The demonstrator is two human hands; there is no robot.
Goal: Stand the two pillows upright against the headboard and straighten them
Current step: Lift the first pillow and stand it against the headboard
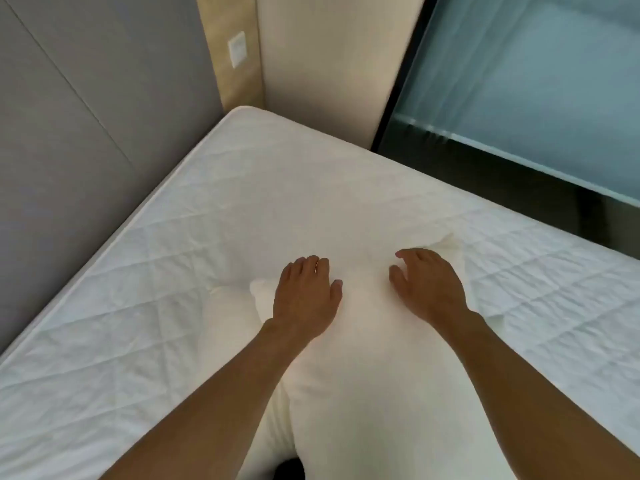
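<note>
Two white pillows lie flat on the quilted white mattress (242,188), one stacked on the other. The upper pillow (367,358) runs from the bottom of the view to the bed's middle. The lower pillow (225,327) shows only along the upper one's left side. My left hand (304,292) rests palm down on the upper pillow's far left part, fingers spread. My right hand (426,282) lies on its far right part by the corner, fingers loosely curved. Neither hand grips the fabric. The grey padded headboard (79,133) rises along the left edge of the bed.
A beige wall panel (318,64) stands behind the bed's far corner, with a white switch plate (237,49) on the wood strip beside it. A frosted glass partition (519,81) with a dark frame runs along the right side of the bed.
</note>
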